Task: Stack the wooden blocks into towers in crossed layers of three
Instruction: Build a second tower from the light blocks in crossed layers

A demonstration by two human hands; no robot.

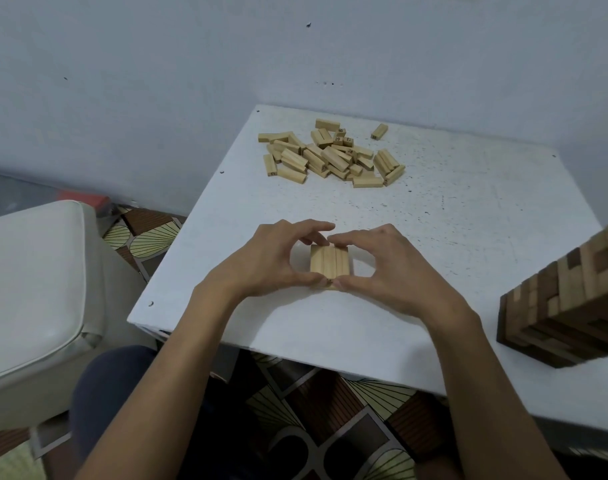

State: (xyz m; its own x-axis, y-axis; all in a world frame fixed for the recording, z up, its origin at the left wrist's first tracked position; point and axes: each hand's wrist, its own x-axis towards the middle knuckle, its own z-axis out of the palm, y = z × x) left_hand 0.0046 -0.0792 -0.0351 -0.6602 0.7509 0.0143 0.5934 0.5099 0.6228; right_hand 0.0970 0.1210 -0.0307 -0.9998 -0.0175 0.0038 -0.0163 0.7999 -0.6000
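My left hand (pixel 271 265) and my right hand (pixel 389 268) meet around a small flat layer of pale wooden blocks (pixel 329 259), which lies in the near middle of the white speckled square table (pixel 469 209). The blocks lie side by side with their long sides touching and their ends pointing far and near. Both hands are curled and pinch the layer. My forefingers press its far ends, where their tips almost touch each other, and my thumbs press its near ends. A bit of wood shows just under my thumbs, but I cannot tell whether it is a lower layer.

Towards the far side of the table, well apart from my hands, lies a loose heap of pale wooden blocks (pixel 330 157), some with dark numbers on their ends. One single pale wooden block (pixel 379 131) lies apart, just right of the heap.

At the right edge of the table stands a tall tower of crossed wooden blocks (pixel 565 306), in shadow and partly cut off by the view.

To the left of the table is a white cushioned seat (pixel 32 285). A brown and cream patterned floor (pixel 316 410) shows below, and my dark blue trouser knee (pixel 101 393) is at the near left.
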